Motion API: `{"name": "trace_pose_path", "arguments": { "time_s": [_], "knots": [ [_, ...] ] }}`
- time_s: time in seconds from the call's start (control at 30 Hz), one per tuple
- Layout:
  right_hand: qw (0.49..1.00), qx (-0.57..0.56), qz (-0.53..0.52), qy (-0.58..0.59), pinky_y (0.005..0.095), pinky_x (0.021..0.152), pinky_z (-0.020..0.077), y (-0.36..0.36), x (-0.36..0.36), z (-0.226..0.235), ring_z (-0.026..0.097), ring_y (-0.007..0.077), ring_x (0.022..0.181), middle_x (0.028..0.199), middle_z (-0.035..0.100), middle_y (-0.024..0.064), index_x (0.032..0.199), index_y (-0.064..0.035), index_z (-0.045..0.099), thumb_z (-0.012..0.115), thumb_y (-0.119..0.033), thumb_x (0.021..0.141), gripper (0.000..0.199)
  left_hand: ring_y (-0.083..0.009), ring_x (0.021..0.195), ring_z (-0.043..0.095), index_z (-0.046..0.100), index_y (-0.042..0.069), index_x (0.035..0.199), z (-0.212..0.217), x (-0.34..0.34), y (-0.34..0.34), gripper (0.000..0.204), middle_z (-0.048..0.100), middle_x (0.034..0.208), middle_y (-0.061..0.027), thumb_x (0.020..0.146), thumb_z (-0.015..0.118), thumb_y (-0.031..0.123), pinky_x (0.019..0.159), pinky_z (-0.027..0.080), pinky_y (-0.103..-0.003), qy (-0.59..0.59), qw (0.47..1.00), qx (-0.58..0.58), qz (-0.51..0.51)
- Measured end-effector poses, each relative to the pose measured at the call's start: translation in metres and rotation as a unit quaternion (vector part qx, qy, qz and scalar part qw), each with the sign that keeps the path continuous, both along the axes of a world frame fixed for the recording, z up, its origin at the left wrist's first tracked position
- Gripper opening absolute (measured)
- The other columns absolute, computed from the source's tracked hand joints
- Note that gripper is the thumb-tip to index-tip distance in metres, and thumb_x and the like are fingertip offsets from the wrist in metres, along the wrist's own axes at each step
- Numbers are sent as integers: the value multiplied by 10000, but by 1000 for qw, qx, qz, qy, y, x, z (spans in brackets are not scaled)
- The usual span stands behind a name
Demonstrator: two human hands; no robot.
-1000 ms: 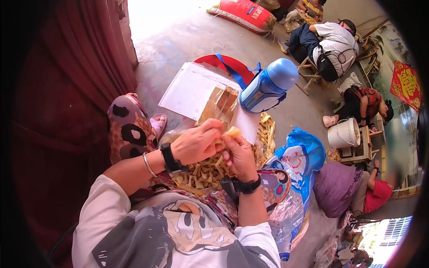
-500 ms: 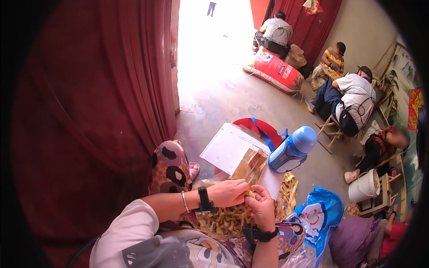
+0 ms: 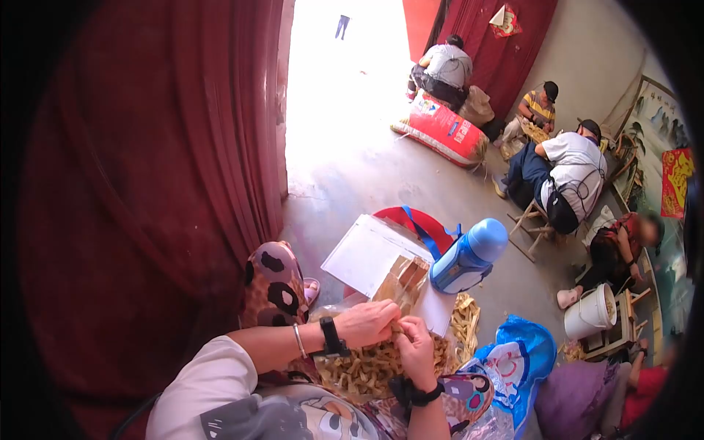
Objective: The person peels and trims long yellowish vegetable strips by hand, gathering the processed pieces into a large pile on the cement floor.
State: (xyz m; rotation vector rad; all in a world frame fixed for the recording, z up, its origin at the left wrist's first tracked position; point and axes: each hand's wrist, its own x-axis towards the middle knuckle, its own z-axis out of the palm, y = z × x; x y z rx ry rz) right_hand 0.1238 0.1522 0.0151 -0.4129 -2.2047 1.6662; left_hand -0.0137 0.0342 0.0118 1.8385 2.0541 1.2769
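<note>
My left hand (image 3: 369,323) and my right hand (image 3: 416,352) meet in front of me, fingers closed on a small tan strip (image 3: 397,329). Most of the strip is hidden by my fingertips. Just beneath, a heap of short, twisted tan pieces (image 3: 363,375) rests on clear plastic over my lap. Longer tan strips (image 3: 465,323) lie to the right of the heap. Beyond my hands is a brown cardboard piece (image 3: 405,279), partly wrapped in clear plastic.
A blue bottle (image 3: 469,257) and a white board (image 3: 370,249) rest on a red stool (image 3: 440,229). A blue-white plastic bag (image 3: 532,341) lies to the right. Several people sit beyond, near a red sack (image 3: 444,130) and a white bucket (image 3: 590,312).
The whole view has shifted slightly, with the far scene moving left and down. My hands stay together on the strip, with the fingers turned a little. The person near the bucket has moved an arm.
</note>
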Motion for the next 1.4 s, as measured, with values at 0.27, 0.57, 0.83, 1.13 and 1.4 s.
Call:
{"name": "trace_pose_path", "arguments": {
  "time_s": [0.27,0.57,0.83,1.13,1.4],
  "knots": [
    [869,-461,176,-45,227,683,502,21,9,0,599,110,795,1026,608,36,1209,33,519,569,-156,905,362,-284,728,590,541,62,938,9,-4,-6,258,552,825,-85,726,682,99,618,488,-348,68,995,60,-33],
    [950,-257,120,-128,147,476,400,20,5,14,543,45,568,808,635,19,1184,-52,539,520,-287,958,327,-334,650,583,530,22,796,12,-2,-9,206,556,667,-135,875,578,206,574,458,-393,-54,996,-63,-44],
    [977,-186,-90,-46,174,419,336,27,-3,3,455,24,464,594,528,-45,909,-47,580,651,-162,880,139,-231,587,584,561,9,768,25,0,-20,229,566,630,-112,903,549,194,557,462,-337,-244,958,-94,-120],
    [985,-153,-77,-9,172,467,332,19,-1,2,426,-1,533,634,536,-69,887,-27,593,640,-121,882,105,-96,733,554,485,26,976,-1,-10,-11,224,604,839,-27,982,469,249,680,455,-210,-489,858,-121,-100],
    [995,-70,-61,-39,183,510,384,4,-8,-7,477,14,582,658,574,-39,909,-6,597,626,-142,896,139,-122,682,583,494,55,864,-7,2,-8,112,604,794,-60,931,552,124,595,470,-249,-665,718,-149,-141]
  ]
}}
